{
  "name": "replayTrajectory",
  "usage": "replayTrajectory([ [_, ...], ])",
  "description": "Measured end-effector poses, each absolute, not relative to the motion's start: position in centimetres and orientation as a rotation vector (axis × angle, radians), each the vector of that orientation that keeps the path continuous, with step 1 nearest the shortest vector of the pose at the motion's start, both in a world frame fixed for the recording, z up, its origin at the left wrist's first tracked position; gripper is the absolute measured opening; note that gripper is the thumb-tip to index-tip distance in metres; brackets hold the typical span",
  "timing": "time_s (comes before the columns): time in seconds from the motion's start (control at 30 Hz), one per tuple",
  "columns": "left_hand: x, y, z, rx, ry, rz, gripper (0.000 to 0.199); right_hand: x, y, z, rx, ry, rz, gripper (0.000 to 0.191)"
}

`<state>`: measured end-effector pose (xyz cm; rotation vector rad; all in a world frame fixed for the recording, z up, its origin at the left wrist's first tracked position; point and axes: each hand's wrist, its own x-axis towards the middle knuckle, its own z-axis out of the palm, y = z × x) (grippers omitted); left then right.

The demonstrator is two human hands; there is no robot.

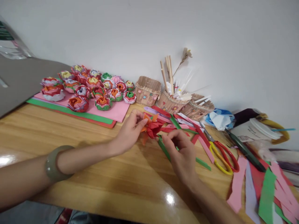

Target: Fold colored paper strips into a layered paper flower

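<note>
Thick round bangle [51,165], glossy grey-green, bare left forearm [91,155]

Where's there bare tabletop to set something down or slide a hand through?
On the wooden tabletop, between the left forearm and right forearm toward the near edge, and between the left forearm and paper-sheet stack. It's crowded right, with scissors, paper strips and a lidded tub, and beyond the held paper flower.

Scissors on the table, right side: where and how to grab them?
Probably by the yellow loop and red loop, from above on the person's near side. The scissors lie with both loops toward the person, metal blades pointing away toward the wall. A pink strip lies beside the yellow loop, so approaching from the left could drag it.
</note>
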<state>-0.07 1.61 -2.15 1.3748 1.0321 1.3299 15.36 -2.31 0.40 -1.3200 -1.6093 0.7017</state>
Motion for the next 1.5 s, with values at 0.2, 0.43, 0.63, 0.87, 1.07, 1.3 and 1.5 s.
replayTrajectory([
  [0.2, 0.4, 1.7, -2.0, 1.191, 0.921, 1.328, 0.007, 15.6, -1.8, -0.6, -1.304, -1.843, 0.377, 0.091],
  [0.43, 1.0, 0.3, -1.8, 1.208, 0.862, 1.184, 0.016, 15.2, -1.6, -0.5, -1.212, -1.932, 0.303, 0.057],
  [0.63, 1.2, 0.2, -2.0, 1.178, 0.830, 1.152, 0.014, 15.4, -1.7, -0.2, -1.150, -1.892, 0.269, 0.022],
  [0.87, 0.4, -1.0, -1.6, 1.330, 0.733, 1.169, 0.031, 15.7, -1.8, 0.3, -1.148, -1.863, 0.231, 0.016],
  [1.07, 0.7, -1.3, -1.2, 1.440, 0.733, 1.118, 0.013, 16.3, -1.5, 0.1, -1.146, -1.818, 0.336, 0.028],
  [1.3, 0.3, 0.3, -1.3, 1.209, 0.834, 1.238, 0.014, 15.9, -1.4, -0.7, -1.069, -1.577, 0.971, 0.051],
  [1.5, 0.0, 0.8, -1.5, 1.135, 0.741, 1.212, 0.014, 16.0, -1.4, -0.3, -1.039, -1.461, 1.005, 0.023],
])
